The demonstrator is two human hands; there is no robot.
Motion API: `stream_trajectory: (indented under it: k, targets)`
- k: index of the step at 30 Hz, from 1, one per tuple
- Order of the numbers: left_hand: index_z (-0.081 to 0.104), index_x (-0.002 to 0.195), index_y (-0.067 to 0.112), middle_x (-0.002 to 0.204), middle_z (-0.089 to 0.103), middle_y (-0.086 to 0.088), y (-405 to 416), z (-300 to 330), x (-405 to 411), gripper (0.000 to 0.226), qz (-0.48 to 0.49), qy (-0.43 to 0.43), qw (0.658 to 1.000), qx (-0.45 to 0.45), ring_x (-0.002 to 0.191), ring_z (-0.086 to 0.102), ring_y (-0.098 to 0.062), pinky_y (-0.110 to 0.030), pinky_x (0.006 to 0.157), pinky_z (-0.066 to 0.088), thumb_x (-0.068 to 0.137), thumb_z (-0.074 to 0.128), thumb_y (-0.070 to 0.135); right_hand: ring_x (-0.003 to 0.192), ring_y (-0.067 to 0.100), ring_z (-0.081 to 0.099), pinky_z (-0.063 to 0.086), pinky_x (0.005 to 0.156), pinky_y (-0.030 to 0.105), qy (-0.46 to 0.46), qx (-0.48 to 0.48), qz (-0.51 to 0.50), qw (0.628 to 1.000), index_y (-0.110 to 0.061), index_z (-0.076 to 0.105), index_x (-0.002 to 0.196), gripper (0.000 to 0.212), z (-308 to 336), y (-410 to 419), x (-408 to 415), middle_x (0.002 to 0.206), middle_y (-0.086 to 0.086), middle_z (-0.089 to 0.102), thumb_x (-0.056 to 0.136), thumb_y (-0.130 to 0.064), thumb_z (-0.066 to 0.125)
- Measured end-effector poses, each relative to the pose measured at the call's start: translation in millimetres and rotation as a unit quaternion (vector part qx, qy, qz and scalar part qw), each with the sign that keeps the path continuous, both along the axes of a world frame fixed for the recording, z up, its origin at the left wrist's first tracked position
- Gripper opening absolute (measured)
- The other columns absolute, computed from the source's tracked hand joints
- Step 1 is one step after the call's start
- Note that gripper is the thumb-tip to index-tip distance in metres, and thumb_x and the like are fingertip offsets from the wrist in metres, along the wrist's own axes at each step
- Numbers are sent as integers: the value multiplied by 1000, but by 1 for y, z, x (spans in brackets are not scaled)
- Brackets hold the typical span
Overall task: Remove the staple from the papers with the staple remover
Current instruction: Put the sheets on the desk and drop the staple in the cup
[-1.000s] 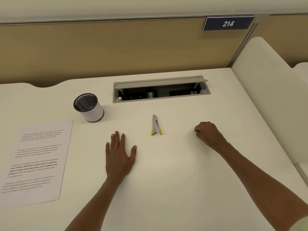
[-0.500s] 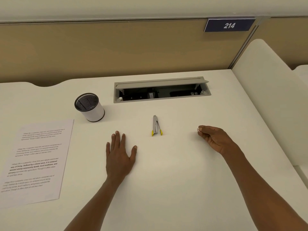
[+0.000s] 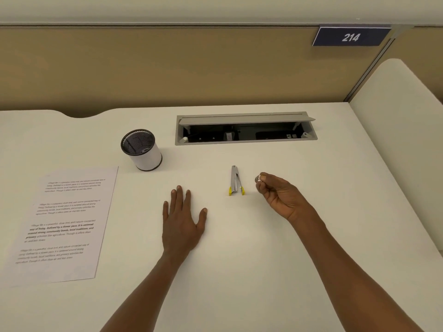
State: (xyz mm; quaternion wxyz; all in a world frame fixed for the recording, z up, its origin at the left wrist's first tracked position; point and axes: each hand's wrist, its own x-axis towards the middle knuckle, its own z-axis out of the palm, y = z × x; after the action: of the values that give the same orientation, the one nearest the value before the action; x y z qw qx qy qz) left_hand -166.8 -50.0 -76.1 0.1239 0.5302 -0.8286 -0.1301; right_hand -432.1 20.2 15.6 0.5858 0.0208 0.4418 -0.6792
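The silver staple remover (image 3: 235, 180) with yellow tips lies on the white desk (image 3: 239, 259), shut, between my two hands. The printed papers (image 3: 64, 224) lie flat at the left side of the desk, apart from both hands. My left hand (image 3: 182, 224) rests palm down on the desk, fingers straight and spread. My right hand (image 3: 278, 195) hovers just right of the remover, thumb and fingertips pinched on a tiny thing that looks like the staple (image 3: 258, 178); it is too small to be sure.
A white cup with a black mesh liner (image 3: 142, 149) stands behind the papers. An open grey cable hatch (image 3: 245, 129) is sunk into the desk further back. A white divider (image 3: 402, 140) closes off the right side.
My right hand lifted from a fist on the desk, turned, and moved left toward the staple remover with its fingertips pinched. My left hand and the remover stayed in place.
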Motion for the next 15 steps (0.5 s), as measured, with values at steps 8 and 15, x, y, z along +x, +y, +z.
stream_trajectory:
  k: [8,15]
  targets:
    - [31,156,13,168,12,-6,1,1,0,74,3,1,1000,1,156,6,-20,-43,126,10,97,33,59,69,17,67,55,59,16,-6,-30,106,994,6,65,88,9,30,-74,62,80,14,66,89,8,56]
    - [30,156,13,168,13,-8,1,1,-1,73,4,-3,1000,-2,156,7,-21,-45,126,13,99,33,58,72,19,67,58,64,19,-13,-53,153,987,7,65,92,7,50,-139,110,82,15,67,89,8,59]
